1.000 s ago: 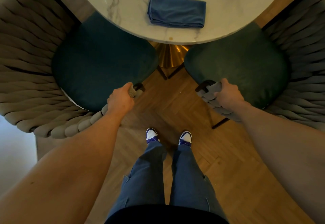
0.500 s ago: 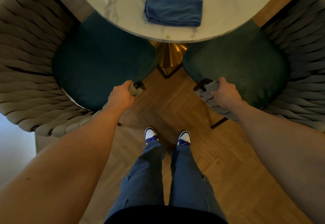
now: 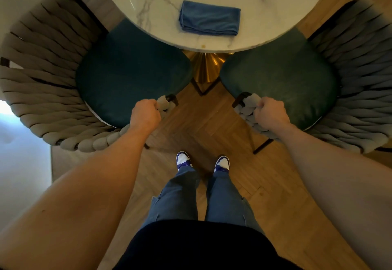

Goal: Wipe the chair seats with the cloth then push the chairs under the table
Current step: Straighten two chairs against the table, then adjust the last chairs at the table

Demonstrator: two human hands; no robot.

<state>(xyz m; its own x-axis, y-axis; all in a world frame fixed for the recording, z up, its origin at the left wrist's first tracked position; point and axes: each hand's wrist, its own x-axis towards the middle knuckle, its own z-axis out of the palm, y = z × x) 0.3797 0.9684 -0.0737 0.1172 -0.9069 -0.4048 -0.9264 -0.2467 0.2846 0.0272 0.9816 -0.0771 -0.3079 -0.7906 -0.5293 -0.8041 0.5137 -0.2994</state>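
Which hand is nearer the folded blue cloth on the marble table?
Left, marginally. The left hand grips the left chair's woven arm, the right hand the right chair's; the folded blue cloth lies slightly left.

My blue cloth lies on white grey-veined marble table; teal seats, beige woven chair backs, herringbone wood floor

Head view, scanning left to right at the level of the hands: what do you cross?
Left chair → left hand gripping its arm end → bare floor → right hand gripping the other chair's arm end → right chair.
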